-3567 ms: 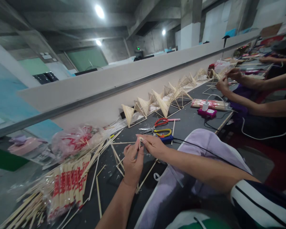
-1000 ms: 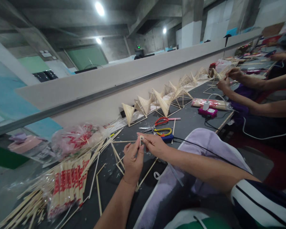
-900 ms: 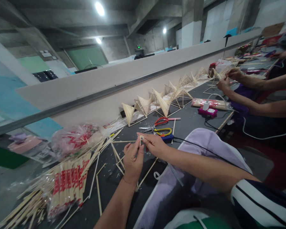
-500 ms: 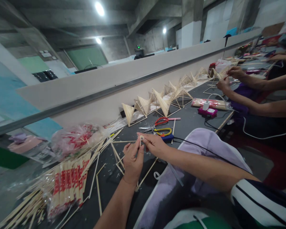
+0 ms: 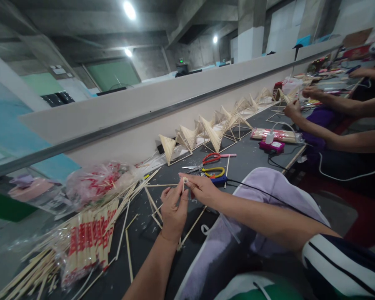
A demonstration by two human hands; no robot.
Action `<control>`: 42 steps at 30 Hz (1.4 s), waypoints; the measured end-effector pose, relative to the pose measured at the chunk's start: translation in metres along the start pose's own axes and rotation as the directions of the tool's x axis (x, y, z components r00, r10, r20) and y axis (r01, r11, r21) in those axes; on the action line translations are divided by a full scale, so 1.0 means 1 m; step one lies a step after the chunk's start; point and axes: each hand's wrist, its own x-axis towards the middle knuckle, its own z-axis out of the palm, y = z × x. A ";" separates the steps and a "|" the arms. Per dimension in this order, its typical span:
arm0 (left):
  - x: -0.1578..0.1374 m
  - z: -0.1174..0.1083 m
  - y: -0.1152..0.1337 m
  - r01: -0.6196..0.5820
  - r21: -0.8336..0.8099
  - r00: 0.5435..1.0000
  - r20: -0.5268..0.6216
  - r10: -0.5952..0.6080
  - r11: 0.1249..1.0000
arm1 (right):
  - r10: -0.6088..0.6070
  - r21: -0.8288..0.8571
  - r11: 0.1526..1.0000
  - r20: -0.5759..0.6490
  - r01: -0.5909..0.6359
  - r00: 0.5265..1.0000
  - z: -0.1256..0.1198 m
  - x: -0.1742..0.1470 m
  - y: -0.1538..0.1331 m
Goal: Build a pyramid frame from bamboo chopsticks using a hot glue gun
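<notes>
My left hand (image 5: 175,208) is closed on a frame of thin wooden sticks (image 5: 193,227), its fingertips near one corner. Against that same corner my right hand (image 5: 203,189) pinches, its thumb and finger meeting the left fingertips; a small pale bit between them is too small to name. More sticks of the frame (image 5: 153,204) slant down at the left. Just beyond my right hand lie scissors (image 5: 211,164) with red and yellow handles, and a blue tool (image 5: 219,180) with a black cord, partly hidden.
Finished-looking twisted stick models (image 5: 212,135) line the wall. Bundled chopsticks (image 5: 89,237) with red wrapping and loose sticks (image 5: 34,271) lie at left, near a plastic bag (image 5: 95,181). A pink power adapter (image 5: 271,146) sits right, by a co-worker's hands (image 5: 293,110).
My hands stay almost in place at the frame's corner, with only slight finger movement. The co-worker's far hand at the right has shifted a little.
</notes>
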 end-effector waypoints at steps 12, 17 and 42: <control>0.001 -0.001 0.002 -0.005 -0.001 1.000 -0.001 0.005 1.000 | 0.027 0.048 0.998 0.036 -0.028 0.999 0.002 0.001 0.004; 0.001 -0.001 0.002 0.005 0.005 1.000 -0.003 -0.005 1.000 | 0.024 0.022 0.999 0.062 -0.026 0.998 0.001 0.001 0.004; 0.002 -0.001 0.004 0.028 0.023 0.999 -0.037 -0.027 0.999 | -0.004 -0.035 0.999 0.023 0.005 1.000 -0.001 0.000 0.001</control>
